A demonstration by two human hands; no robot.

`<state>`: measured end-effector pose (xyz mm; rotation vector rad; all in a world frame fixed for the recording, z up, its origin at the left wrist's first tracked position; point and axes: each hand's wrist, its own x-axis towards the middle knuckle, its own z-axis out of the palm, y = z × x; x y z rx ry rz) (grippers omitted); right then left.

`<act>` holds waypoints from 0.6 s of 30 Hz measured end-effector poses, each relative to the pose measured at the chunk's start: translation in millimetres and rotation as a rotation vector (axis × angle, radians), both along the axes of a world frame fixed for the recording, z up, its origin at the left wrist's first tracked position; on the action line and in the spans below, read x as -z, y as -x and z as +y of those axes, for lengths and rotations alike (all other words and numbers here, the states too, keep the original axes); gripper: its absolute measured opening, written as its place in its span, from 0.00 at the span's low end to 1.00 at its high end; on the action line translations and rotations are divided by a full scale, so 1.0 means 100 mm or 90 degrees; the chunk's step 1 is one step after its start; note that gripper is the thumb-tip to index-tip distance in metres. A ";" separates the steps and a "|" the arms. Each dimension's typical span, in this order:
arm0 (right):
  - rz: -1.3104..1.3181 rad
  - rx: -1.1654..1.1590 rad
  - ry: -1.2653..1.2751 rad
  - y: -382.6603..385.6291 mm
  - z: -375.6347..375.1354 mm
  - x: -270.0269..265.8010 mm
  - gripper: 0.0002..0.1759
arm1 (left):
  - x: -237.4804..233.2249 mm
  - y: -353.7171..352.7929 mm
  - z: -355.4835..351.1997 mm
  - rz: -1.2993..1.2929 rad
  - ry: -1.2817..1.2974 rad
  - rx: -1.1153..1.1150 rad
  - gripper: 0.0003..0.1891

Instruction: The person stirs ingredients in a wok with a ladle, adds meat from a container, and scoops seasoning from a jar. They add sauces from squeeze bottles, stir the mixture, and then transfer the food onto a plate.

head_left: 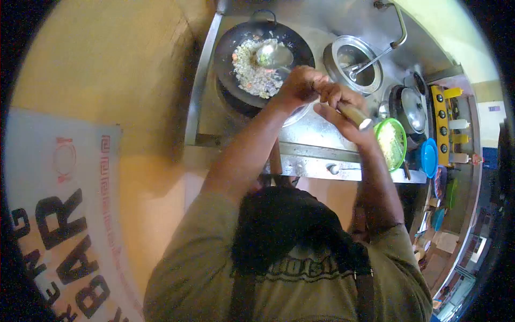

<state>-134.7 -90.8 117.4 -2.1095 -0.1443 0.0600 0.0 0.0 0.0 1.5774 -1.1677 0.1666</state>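
Observation:
A ladle [274, 55] rests with its round metal bowl on the chopped white food [249, 67], flecked with orange bits, in a dark wok [222, 56] at the upper middle. My left hand [301, 86] is closed round the ladle's handle, just right of the wok's rim. Beside it, my right hand [343, 104] is closed on the same handle nearer its end, where the pale tip sticks out past the fingers. The two hands are close together over the steel stove top.
Right of the wok stands a round metal pot [335, 53] with another ladle in it. A lidded pan [413, 110], a green basket [396, 126] of pale shreds and a blue bowl [429, 157] are farther right. A faucet [399, 32] hangs above.

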 end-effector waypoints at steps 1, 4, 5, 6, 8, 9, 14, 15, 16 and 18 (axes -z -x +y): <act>-0.014 -0.048 0.055 0.07 -0.02 -0.15 0.43 | -0.03 0.05 -0.01 -0.064 0.021 -0.011 0.15; 0.220 -0.026 -0.733 0.38 0.02 0.09 0.40 | 0.05 0.01 0.30 -0.180 0.010 -0.018 0.14; 0.365 0.095 -0.942 0.53 0.07 0.00 0.39 | 0.16 0.09 0.28 -0.179 0.029 -0.036 0.13; 0.423 0.146 -0.901 0.56 0.08 0.06 0.39 | 0.33 0.12 0.24 -0.211 0.015 0.022 0.10; 0.480 0.170 -0.744 0.56 0.17 0.27 0.37 | 0.34 0.26 0.31 -0.234 -0.089 0.062 0.07; 0.480 0.168 -0.750 0.55 0.22 0.30 0.37 | 0.31 0.32 0.35 -0.221 -0.109 0.066 0.10; 0.212 0.204 -0.008 0.57 0.25 0.59 0.36 | 0.13 1.08 0.81 -0.021 -0.057 -0.358 0.25; -0.015 0.161 0.270 0.51 0.19 0.78 0.37 | 0.11 1.25 0.93 0.085 -0.046 -0.471 0.28; -0.017 0.168 0.265 0.34 0.18 0.90 0.37 | 0.50 1.43 0.98 0.170 -0.006 -0.485 0.26; -0.028 0.110 0.409 0.05 0.22 0.97 0.37 | 0.96 1.63 1.05 0.258 0.030 -0.491 0.24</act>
